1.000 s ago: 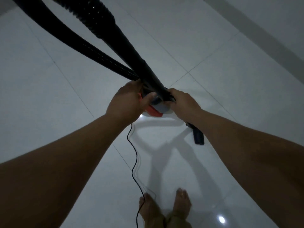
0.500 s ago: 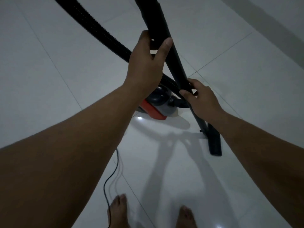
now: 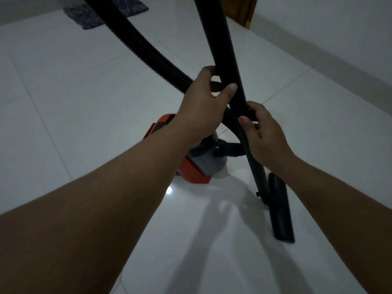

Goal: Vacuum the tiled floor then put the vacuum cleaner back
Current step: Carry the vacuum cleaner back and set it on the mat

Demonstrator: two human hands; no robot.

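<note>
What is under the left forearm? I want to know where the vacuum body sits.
Under the left forearm the orange and grey vacuum body rests on the tiled floor, the ribbed hose running up from it. The arm covers its middle, so any switch or handle there is hidden.

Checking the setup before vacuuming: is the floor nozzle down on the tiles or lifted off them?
Down: the floor nozzle lies flat on the tiled floor at the wand's lower end.

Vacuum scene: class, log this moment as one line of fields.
left hand: grips wand | right hand: grips wand lower | nozzle: on floor
</note>
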